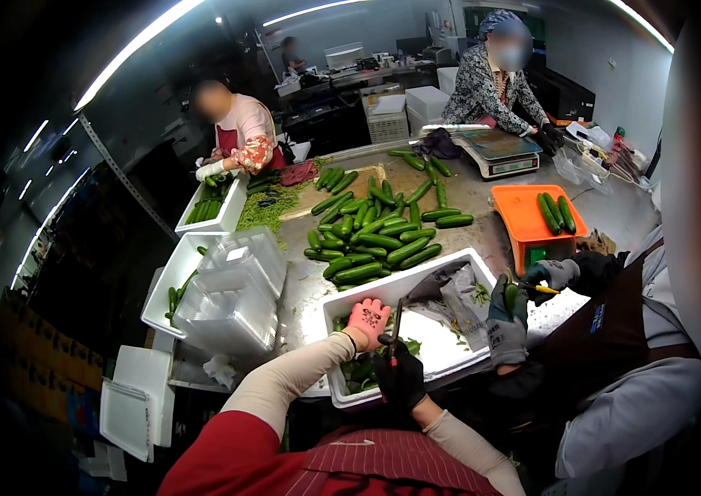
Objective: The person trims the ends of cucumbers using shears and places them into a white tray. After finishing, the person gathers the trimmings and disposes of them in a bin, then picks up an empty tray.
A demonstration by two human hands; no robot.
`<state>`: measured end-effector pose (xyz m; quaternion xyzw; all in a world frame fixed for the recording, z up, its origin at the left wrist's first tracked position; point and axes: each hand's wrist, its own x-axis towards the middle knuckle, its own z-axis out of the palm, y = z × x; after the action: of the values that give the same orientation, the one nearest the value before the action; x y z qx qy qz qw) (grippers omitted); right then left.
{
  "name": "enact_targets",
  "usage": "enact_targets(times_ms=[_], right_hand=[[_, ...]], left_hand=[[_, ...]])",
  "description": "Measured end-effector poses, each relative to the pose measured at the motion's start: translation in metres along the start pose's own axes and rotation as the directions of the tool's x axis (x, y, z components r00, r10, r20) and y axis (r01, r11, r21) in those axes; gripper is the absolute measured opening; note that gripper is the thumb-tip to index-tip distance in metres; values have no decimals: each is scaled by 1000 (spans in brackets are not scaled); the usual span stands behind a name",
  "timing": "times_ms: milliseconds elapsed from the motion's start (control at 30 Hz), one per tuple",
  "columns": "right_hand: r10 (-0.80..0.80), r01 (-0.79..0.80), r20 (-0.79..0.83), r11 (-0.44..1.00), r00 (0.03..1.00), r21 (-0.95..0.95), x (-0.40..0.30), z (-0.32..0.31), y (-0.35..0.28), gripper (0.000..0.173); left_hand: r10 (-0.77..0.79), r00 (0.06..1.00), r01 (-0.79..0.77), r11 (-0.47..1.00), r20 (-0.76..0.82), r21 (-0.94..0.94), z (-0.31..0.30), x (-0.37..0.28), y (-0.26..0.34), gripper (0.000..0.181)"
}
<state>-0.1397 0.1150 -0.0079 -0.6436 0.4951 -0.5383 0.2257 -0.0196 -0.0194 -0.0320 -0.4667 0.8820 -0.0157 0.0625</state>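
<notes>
My left hand (369,320), in a pink glove, reaches into the left part of a white foam box (480,265). Its back faces up, with the fingers towards the far wall; whatever lies beneath the palm is hidden. Leafy green trimmings and green vegetables (359,371) lie around that wrist in the box. In a black glove, my right hand (398,377) grips a narrow bladed cutting tool (396,332) with some red on its handle. The blade points up and away, over the box. A grey plastic bag (459,296) lies inside the box's right half.
Beyond the box cucumbers (381,239) are heaped. Clear plastic trays (229,307) stand stacked at left. A co-worker's gloved hand (507,325) holds a cucumber close on my right, near an orange scale pan (521,214). Two other people work across the table.
</notes>
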Motion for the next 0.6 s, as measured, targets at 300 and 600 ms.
enact_targets(times_ms=[300, 600], right_hand=[[-143, 140, -28, 987, 989, -84, -1, 4, 6, 38], [42, -46, 52, 996, 998, 77, 5, -4, -8, 29]], left_hand=[[-29, 995, 25, 999, 96, 44, -11, 0, 1, 56], [62, 916, -68, 998, 396, 2, -13, -4, -12, 88]])
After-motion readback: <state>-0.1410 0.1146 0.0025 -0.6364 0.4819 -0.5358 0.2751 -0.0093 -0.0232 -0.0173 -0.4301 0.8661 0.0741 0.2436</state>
